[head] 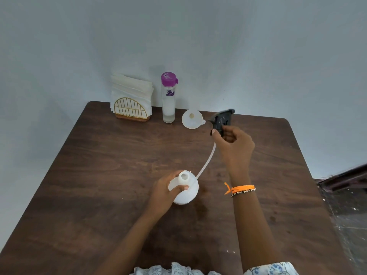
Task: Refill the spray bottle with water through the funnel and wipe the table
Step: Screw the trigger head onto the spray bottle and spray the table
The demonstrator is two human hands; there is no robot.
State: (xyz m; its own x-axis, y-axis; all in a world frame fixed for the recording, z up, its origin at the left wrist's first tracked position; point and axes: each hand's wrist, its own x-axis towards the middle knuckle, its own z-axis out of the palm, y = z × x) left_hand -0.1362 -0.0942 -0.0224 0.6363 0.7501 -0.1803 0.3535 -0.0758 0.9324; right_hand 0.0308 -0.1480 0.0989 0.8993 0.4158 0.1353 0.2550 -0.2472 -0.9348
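A dark wooden table (119,195) is taking up most of the room in front of the person, pushed into a pale wall. At its far edge a stack of white napkins is standing in a gold wire holder (131,110), and just beside that a tall clear water bottle (168,100) with a purple cap is standing upright, with a little water showing near the bottom. To the right of it a white funnel (192,119) is lying on the table, mouth tipped toward the viewer.

Nearer the middle, the left hand (164,193) is wrapping around the neck and shoulder of the white spray bottle (185,191), holding it upright on the table with its mouth uncapped. The right hand (234,143), with an orange thread and beads at the wrist, is gripping the black spray head (221,121) up above the table near the funnel. The head's thin white dip tube (206,161) is trailing down toward the bottle; its lower end is hanging just beside the open mouth, outside it.
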